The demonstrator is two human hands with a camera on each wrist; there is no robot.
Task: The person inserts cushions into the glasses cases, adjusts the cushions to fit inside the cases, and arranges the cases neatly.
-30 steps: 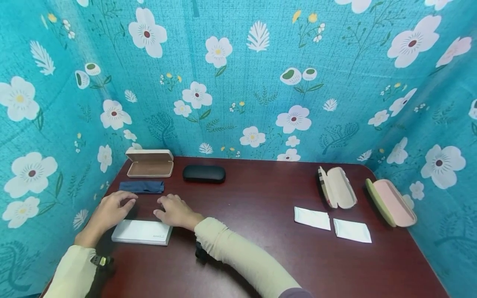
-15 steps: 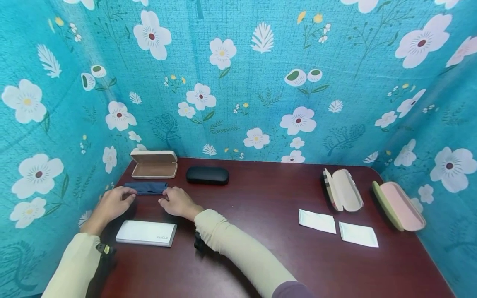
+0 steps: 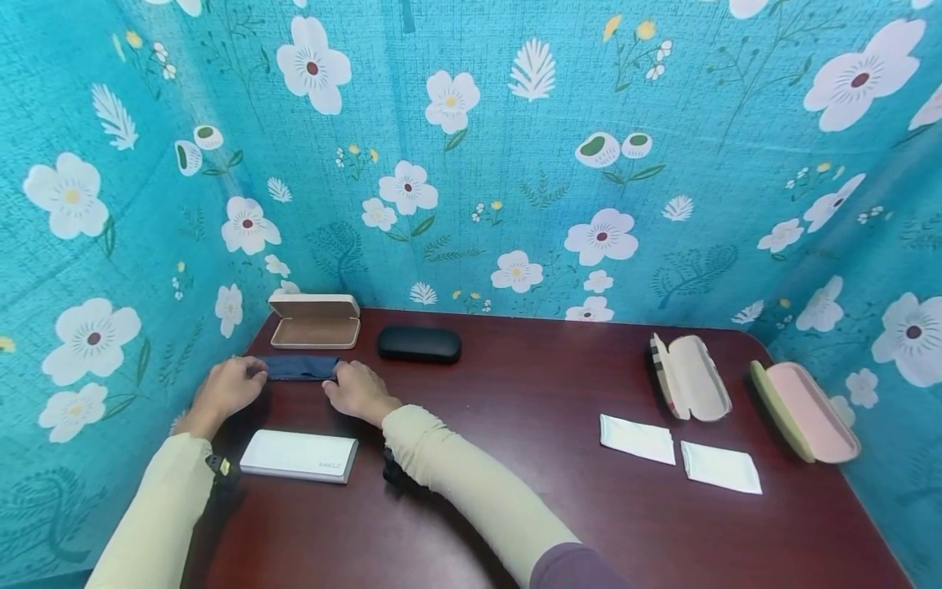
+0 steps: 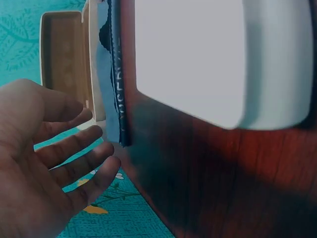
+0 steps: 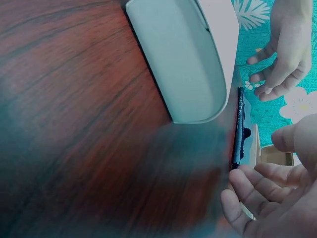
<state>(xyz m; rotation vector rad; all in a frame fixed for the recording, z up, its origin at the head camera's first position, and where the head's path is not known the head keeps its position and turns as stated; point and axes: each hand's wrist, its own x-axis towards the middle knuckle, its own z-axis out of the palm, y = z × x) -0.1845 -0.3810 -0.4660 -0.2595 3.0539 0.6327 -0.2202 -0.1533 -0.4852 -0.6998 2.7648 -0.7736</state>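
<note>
A folded dark blue cloth (image 3: 300, 367) lies at the back left of the table, with pale lettering along its edge in the left wrist view. My left hand (image 3: 230, 388) is at its left end, and my right hand (image 3: 359, 388) is at its right end. Both wrist views show the thumb apart from loosely bent fingers, on the left hand (image 4: 59, 153) and on the right hand (image 5: 277, 193). Neither hand visibly pinches the cloth. Nearer me, between the forearms, lies a closed white glasses case (image 3: 298, 456) with small lettering.
Behind the cloth stands an open glasses case with a brown lining (image 3: 316, 330). A closed black glasses case (image 3: 419, 344) is beside it. Rightward lie two folded white cloths (image 3: 637, 439), an open cream-lined case (image 3: 699, 379) and an open pink-lined case (image 3: 813, 413). A floral curtain (image 3: 486, 164) encloses the table.
Both hands have moved from just behind the white case toward the back, reaching the two ends of the blue cloth. The head view has shifted slightly.
</note>
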